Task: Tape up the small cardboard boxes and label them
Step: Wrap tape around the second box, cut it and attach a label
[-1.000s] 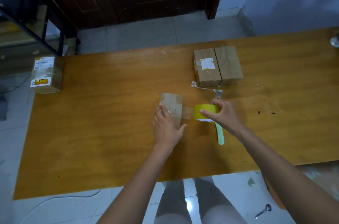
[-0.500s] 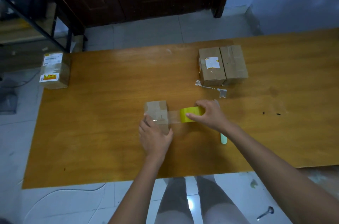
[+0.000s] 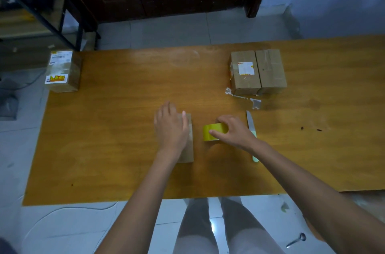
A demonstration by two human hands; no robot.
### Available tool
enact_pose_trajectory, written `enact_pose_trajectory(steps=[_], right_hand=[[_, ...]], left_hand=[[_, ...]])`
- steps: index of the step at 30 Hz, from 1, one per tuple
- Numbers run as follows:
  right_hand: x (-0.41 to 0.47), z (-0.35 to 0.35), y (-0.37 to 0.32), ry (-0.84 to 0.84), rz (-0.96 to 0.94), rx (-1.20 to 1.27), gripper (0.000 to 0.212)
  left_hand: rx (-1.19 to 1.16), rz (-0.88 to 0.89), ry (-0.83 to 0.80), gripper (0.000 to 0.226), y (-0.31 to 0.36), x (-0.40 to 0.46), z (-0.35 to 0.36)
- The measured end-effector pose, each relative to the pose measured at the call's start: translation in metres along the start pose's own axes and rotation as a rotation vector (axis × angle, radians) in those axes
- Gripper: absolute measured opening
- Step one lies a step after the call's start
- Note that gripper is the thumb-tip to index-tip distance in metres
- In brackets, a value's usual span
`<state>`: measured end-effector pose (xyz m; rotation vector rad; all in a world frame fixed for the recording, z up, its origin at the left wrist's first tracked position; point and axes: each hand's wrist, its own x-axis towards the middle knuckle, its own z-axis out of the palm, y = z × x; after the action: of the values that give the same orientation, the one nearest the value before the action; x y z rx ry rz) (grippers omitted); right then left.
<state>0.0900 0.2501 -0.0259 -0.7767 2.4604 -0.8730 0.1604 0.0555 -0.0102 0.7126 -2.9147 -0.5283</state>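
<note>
A small brown cardboard box (image 3: 187,149) lies in the middle of the wooden table (image 3: 108,149). My left hand (image 3: 170,128) lies flat on top of it, fingers straight, and covers most of its top. Just to the right, my right hand (image 3: 235,132) grips a yellow roll of tape (image 3: 212,132) that stands on the table, close to the box's right side. Any tape strip between roll and box is too faint to make out.
A knife with a pale green handle (image 3: 252,130) lies right of my right hand. Two taped boxes (image 3: 257,71) stand side by side at the back right, with tape scraps (image 3: 242,97) in front of them. A labelled box (image 3: 62,70) sits at the table's left corner.
My left hand has slid forward and now lies flat over the whole box top. The tape roll in my right hand has stayed close to the box's right side. The camera has shifted.
</note>
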Motion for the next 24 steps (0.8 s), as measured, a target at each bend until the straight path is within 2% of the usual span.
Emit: enact_pose_trajectory(steps=[3,5,11,15,18,21,24], right_hand=[[0.000,0.001,-0.001,0.013,0.007,0.017,0.025],[0.001,0.002,0.000,0.028,0.015,0.036,0.026],[0.003,0.011,-0.001,0.107,-0.039,-0.040,0.050],[0.004,0.006,-0.004,0.015,-0.020,-0.117,0.063],[-0.003,-0.003,-0.004,-0.077,-0.017,-0.148,0.059],[-0.011,-0.009,0.003,-0.134,-0.003,-0.227,0.042],[-0.013,-0.017,0.008,-0.140,0.035,-0.450,0.040]], left_hand=[[0.160,0.100,-0.142,0.041,0.001,0.020,0.024],[0.232,0.126,-0.176,0.042,-0.006,0.018,0.038],[0.265,0.144,-0.083,0.041,-0.013,0.016,0.050],[0.278,0.133,-0.128,0.040,-0.012,0.018,0.045],[0.274,0.147,-0.179,0.042,-0.012,0.020,0.044],[0.274,0.150,-0.171,0.048,-0.028,0.022,0.037],[0.284,0.134,-0.161,0.051,-0.048,0.027,0.031]])
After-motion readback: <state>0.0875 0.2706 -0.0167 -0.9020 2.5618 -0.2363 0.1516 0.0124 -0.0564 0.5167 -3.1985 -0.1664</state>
